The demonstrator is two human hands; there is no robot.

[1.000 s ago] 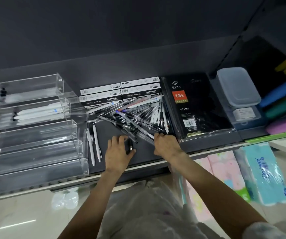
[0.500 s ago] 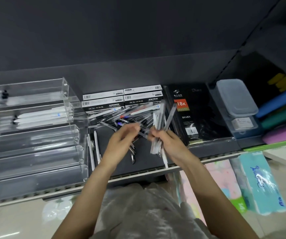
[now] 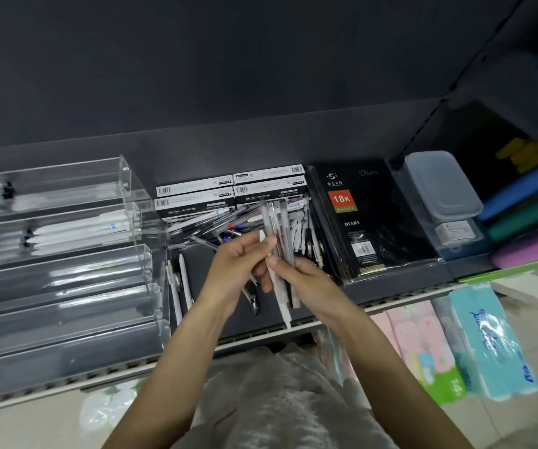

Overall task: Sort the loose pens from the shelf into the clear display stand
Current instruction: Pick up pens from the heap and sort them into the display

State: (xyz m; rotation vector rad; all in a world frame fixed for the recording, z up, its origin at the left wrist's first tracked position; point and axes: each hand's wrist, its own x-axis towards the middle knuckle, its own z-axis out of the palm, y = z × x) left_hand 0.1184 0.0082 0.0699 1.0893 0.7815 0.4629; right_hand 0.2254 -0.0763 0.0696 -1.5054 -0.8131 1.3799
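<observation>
A heap of loose pens [image 3: 228, 225] lies on the dark shelf [image 3: 261, 322] in front of the pen boxes. My right hand [image 3: 306, 283] is closed around a bunch of clear and white pens [image 3: 279, 228] held upright above the shelf. My left hand [image 3: 238, 264] meets it from the left, fingertips pinching the same bunch. The clear display stand [image 3: 66, 254] with stepped tiers stands at the left; its upper tiers hold a few white pens [image 3: 76, 226], its lower tiers look bare. Two white pens [image 3: 178, 283] lie flat beside the stand.
Black-and-white pen boxes [image 3: 232, 192] are stacked at the shelf's back. A black diary in wrap [image 3: 368, 222] lies to the right, then a lidded plastic box [image 3: 439, 186] and coloured folders [image 3: 530, 215]. Tissue packs [image 3: 488, 345] sit on a lower shelf.
Both hands left the shelf surface, lifted a bunch of pens from the heap and brought them together in front of me; the bunch now stands more upright.
</observation>
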